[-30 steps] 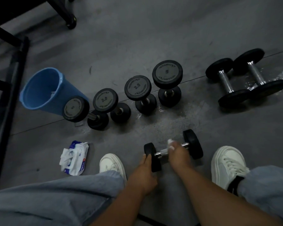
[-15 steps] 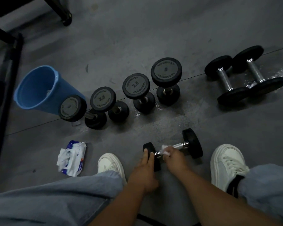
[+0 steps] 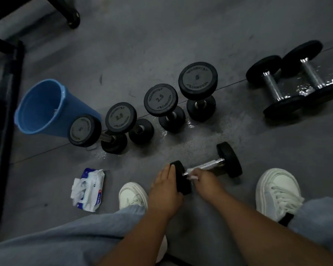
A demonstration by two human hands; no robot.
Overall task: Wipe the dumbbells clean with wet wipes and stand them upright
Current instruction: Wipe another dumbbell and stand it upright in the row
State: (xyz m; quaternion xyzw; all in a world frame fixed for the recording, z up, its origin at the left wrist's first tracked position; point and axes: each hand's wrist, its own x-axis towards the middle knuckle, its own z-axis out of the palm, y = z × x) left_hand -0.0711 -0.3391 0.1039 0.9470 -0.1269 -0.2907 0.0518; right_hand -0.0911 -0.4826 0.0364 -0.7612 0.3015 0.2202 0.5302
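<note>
Grey gym floor point(image 3: 181, 45): I count four black rubber-headed dumbbells point(image 3: 198, 79) already upright, with two larger dumbbells point(image 3: 273, 89) lying at right, to be done, I judge. A small chrome-handled dumbbell point(image 3: 228, 159) lies between the shoes, left hand point(image 3: 164, 189) flat against its near head, right hand point(image 3: 204, 179) pinching a white wet wipe point(image 3: 191, 174) on the handle.

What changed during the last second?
The right hand, gripping a white wet wipe, slid along the lying dumbbell's chrome handle toward the left hand, which still rests on the black end disc. The four standing black dumbbells and blue plastic bucket stayed put.
</note>
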